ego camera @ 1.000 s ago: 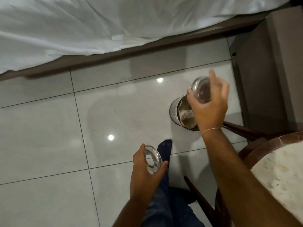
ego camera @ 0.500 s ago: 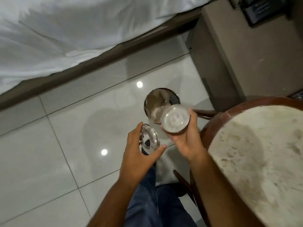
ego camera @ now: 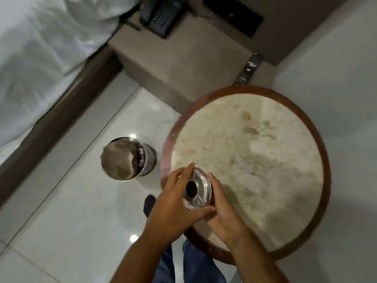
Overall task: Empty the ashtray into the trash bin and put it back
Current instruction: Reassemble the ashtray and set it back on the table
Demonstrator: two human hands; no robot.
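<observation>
Over the table edge, both hands — left, right — clasp the ashtray.

The round counter lies bare across nearly all its marble top, open to a hand from its near edge to its far rim. Both hands crowd its near-left edge around the ashtray. Left of it, the trash bin stands on the floor, its mouth uncovered, just beside the counter's rim, with bare tile between bin and bed.
</observation>
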